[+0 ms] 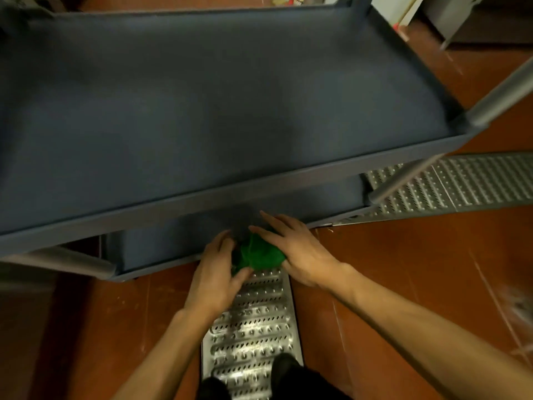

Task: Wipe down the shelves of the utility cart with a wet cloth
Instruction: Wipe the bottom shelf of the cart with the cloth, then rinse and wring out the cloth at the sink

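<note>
A dark blue-grey utility cart fills the upper frame, its top shelf (202, 96) bare and rimmed. Below it a lower shelf (161, 243) shows at the front edge. A bunched green cloth (259, 255) sits at that lower shelf's front edge, between both hands. My left hand (215, 272) grips the cloth from the left with curled fingers and thumb. My right hand (294, 249) lies over the cloth's right side, its fingers stretched forward toward the shelf and its thumb tucked against the cloth.
Grey cart posts stand at the left (72, 259) and right (501, 96) corners. A perforated metal floor grate (253, 321) runs under my feet, and another grate (461, 183) lies to the right. Red-brown floor (403, 269) surrounds the cart.
</note>
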The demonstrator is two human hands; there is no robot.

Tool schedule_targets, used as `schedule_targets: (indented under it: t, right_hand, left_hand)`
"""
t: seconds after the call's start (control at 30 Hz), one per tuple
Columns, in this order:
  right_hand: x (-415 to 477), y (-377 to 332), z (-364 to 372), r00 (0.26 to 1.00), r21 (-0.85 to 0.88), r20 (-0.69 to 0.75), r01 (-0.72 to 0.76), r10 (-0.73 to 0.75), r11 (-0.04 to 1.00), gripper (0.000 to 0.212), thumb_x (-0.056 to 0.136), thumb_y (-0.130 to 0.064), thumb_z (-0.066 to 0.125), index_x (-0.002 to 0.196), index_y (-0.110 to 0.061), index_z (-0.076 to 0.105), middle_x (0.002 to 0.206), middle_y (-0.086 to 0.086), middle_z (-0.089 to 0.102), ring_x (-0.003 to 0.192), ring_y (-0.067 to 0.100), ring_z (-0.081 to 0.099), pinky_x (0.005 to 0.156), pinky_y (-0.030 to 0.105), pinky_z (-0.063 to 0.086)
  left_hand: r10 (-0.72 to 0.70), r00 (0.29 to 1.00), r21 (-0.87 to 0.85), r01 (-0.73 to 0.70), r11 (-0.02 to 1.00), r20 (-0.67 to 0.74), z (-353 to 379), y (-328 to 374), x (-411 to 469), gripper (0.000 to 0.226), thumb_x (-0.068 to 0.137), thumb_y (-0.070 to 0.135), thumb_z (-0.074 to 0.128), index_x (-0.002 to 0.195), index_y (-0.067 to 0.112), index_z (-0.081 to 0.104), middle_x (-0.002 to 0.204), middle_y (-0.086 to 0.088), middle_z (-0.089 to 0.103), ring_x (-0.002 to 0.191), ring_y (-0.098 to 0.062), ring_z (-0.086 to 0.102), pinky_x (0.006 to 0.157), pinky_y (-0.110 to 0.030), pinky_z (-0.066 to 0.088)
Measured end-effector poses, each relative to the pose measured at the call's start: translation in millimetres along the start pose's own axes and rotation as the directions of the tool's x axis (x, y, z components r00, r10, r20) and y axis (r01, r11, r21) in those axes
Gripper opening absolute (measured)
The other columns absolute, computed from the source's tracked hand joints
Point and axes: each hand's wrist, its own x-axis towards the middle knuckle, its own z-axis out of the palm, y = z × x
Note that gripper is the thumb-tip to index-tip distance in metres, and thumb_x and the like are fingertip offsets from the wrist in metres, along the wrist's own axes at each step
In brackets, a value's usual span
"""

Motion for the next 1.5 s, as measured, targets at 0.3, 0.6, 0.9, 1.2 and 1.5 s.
schedule_targets:
  t: [0.3,0.6,0.9,1.2,1.5]
  right_hand:
    - [-90,-84,-189,0.997,0.080,0.034,0.060,-0.063,0.995,0.067,0.075,-0.009,0.058,0.141,-0.015,0.049,0.154,0.009,0.032,0.142,0.025,0.026,0.118,0.037,0.023]
    - [-149,-163,-393,0.995,0.394,-0.095,0.002,0.039,0.919,0.038,0.080,-0.009,0.053,0.115,-0.020,0.059,0.113,-0.008,0.060,0.105,0.015,0.053,0.092,0.034,0.045]
    - [-163,-206,-548,0.963,0.372,-0.270,0.091,0.014,0.924,0.043,0.074,-0.015,0.046,0.114,-0.018,0.060,0.106,-0.005,0.062,0.102,0.016,0.058,0.087,0.036,0.048]
    - [-155,-213,-655,0.928,0.359,-0.368,0.202,-0.061,0.911,0.026,0.082,-0.012,0.048,0.101,-0.012,0.066,0.093,0.003,0.065,0.090,0.022,0.061,0.078,0.038,0.046]
    - [-132,-234,-700,0.964,0.658,-0.215,0.022,0.159,0.752,0.051,0.101,-0.048,0.041,0.062,-0.016,0.038,0.054,-0.001,0.040,0.051,0.016,0.037,0.054,0.032,0.026]
  left_hand:
    - [0.044,0.994,-0.298,-0.073,0.952,-0.101,-169,128,-83,0.032,0.063,0.028,0.065,0.076,0.023,0.035,0.087,0.005,0.054,0.084,-0.025,0.056,0.074,-0.042,0.045]
    - [0.101,0.957,-0.372,-0.202,0.906,-0.274,-327,255,-141,0.038,0.053,-0.013,0.052,0.068,0.018,0.036,0.086,0.007,0.057,0.087,-0.018,0.060,0.071,-0.024,0.041]
    - [0.076,0.925,-0.338,-0.211,0.917,-0.372,-483,342,-149,0.041,0.050,-0.005,0.044,0.075,0.027,0.044,0.085,0.007,0.067,0.082,-0.013,0.063,0.069,-0.028,0.045]
    - [0.035,0.871,-0.335,-0.226,0.915,-0.491,-593,422,-144,0.064,0.061,-0.004,0.039,0.108,0.032,0.063,0.091,0.003,0.074,0.075,-0.026,0.067,0.064,-0.041,0.054]
    - [-0.396,0.898,-0.733,0.139,0.666,-0.190,-626,462,-129,0.024,0.095,0.033,0.046,0.099,0.030,0.070,0.099,-0.007,0.072,0.089,-0.025,0.065,0.078,-0.040,0.054]
